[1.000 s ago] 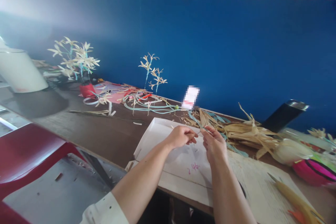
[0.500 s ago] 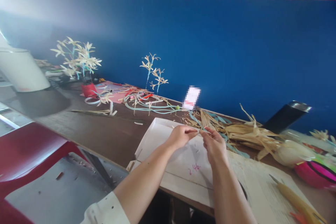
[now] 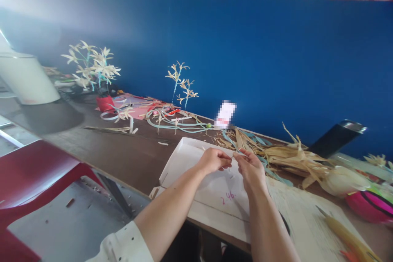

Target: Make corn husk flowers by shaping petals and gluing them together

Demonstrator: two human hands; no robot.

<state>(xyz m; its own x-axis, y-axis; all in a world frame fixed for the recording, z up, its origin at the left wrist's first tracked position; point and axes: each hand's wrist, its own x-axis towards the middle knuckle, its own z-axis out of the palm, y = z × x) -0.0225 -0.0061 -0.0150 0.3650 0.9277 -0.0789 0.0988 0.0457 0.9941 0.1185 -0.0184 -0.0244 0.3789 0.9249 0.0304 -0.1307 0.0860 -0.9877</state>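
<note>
Over a shallow white cardboard box lid [image 3: 193,190] with pink handwriting, my two hands work close together. My left hand [image 3: 213,160] is closed in a pinch, its fingertips bent inward. Opposite it, my right hand [image 3: 250,166] is closed too, thumb and forefinger pressed together. Something thin and pale may show at the right fingertips, but it is too small to name. What the left fingers hold, if anything, is hidden. Just beyond my right hand lies a heap of dried husks [image 3: 282,157] with pale blue-green strips among them.
A black tumbler [image 3: 334,137] leans at the right; nearer lies a wooden-handled pointed tool [image 3: 346,231] on paper. Behind stand husk flowers [image 3: 181,82], coiled tubing [image 3: 181,127] and a blurred upright screen [image 3: 225,114]. Left are a red pot [image 3: 105,103], white bin [image 3: 30,80] and red chair [image 3: 39,172].
My left fingertips have drawn slightly down and away from the right ones, so a small gap shows between the hands. The right hand has barely moved, and the view has shifted a little.
</note>
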